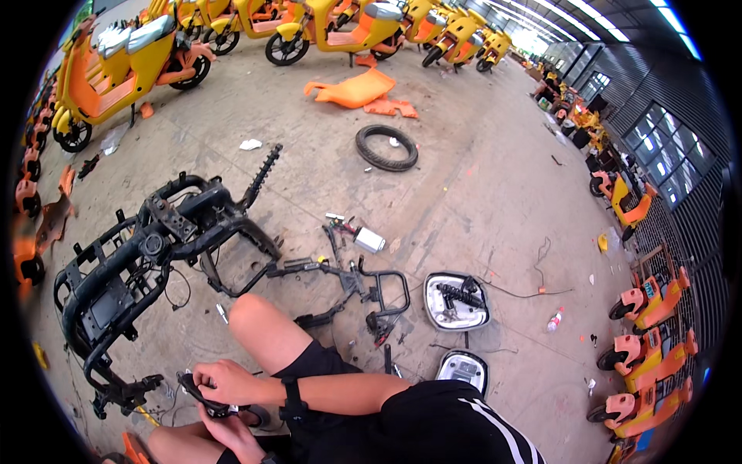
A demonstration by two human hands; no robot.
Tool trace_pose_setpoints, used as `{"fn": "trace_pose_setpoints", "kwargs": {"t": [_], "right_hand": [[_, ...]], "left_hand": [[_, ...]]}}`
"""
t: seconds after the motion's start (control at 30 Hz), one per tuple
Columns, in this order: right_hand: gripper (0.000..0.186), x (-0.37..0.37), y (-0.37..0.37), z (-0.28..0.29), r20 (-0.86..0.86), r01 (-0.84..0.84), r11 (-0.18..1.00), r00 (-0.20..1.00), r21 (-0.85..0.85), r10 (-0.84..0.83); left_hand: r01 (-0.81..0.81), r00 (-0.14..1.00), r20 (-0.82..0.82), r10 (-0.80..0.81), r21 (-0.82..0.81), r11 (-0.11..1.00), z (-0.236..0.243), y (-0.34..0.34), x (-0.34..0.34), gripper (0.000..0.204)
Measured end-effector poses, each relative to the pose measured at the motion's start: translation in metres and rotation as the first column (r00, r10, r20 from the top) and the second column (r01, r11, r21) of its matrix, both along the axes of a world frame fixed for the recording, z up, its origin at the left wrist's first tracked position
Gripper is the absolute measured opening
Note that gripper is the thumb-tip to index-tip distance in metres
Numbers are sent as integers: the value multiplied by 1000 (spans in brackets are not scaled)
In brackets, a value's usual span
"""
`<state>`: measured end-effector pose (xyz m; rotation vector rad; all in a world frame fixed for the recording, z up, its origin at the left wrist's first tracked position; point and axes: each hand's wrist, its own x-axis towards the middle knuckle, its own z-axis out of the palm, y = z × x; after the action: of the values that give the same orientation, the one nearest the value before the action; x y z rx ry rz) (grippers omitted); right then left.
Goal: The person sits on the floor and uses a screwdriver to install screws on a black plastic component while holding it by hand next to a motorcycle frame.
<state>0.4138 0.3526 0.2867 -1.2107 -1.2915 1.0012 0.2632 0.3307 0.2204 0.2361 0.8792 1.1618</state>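
Observation:
Low in the view, my right hand [224,382] is closed over the top of a small black elongated part [202,397], its fingers curled on it. From beneath, my left hand [236,435] grips the same part near its lower end. Its exact kind is hard to make out, since both hands cover much of it. Just left of my hands stands a bare black scooter frame [154,246], with handlebar-like tubes and a coil spring [263,178] sticking up at its far end.
To the right lie a black swingarm-like bracket [355,286], a silver cylinder [369,240] and a white-lined tray [437,309] with a black shock absorber [464,296]. Farther off are a tyre [386,148] and an orange panel [355,89]. Yellow scooters [127,73] line the back and sides.

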Motion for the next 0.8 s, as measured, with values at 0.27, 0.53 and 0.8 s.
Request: {"fn": "trace_pose_setpoints", "kwargs": {"t": [0.27, 0.53, 0.8], "right_hand": [[14, -10, 3, 0, -3, -4, 1000, 1000, -9, 4], [17, 3, 12, -8, -97, 11, 980, 995, -200, -31], [16, -5, -8, 6, -139, 200, 967, 965, -157, -222]], "left_hand": [[-28, 999, 22, 28, -18, 999, -17, 0, -21, 45], [-36, 997, -69, 38, 31, 999, 7, 0, -12, 45], [-181, 983, -32, 183, 54, 982, 9, -4, -18, 44]]}}
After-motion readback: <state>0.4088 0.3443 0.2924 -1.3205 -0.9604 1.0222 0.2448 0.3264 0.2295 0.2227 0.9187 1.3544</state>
